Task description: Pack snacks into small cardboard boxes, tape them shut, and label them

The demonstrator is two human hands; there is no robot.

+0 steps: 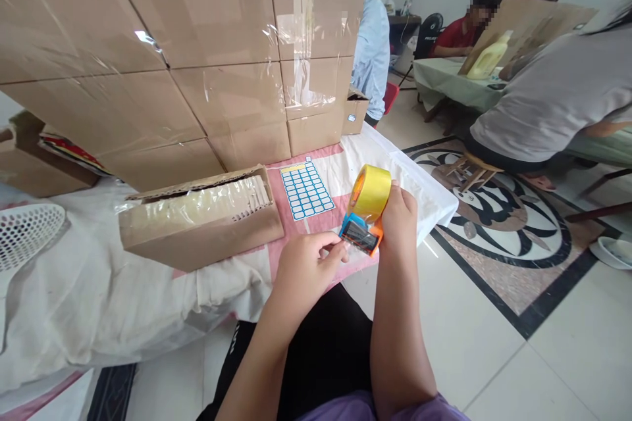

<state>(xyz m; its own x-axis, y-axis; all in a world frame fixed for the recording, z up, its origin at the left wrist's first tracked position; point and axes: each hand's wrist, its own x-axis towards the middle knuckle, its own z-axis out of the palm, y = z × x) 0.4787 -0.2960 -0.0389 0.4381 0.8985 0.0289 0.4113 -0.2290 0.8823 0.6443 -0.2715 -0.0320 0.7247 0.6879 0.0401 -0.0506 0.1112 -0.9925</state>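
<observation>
My right hand (401,210) is closed around a tape dispenser (363,234), blue and orange with a dark front part. A wide yellow roll of tape (371,192) sits on it. My left hand (311,262) pinches at the dispenser's front edge, thumb and fingertips together; what lies between them is too small to make out. Just beyond the hands, a sheet of blue-bordered labels (307,191) lies flat on the pink and white cloth (340,200). Left of it, a long narrow cardboard box (202,237) holds plastic-wrapped contents.
A wall of taped cardboard (227,20) rises at the back of the table. At far left are a white perforated basket (29,237) and an open carton (47,161). A small box (354,115) stands at the back right. Other people sit behind and to the right, one on a stool (471,171).
</observation>
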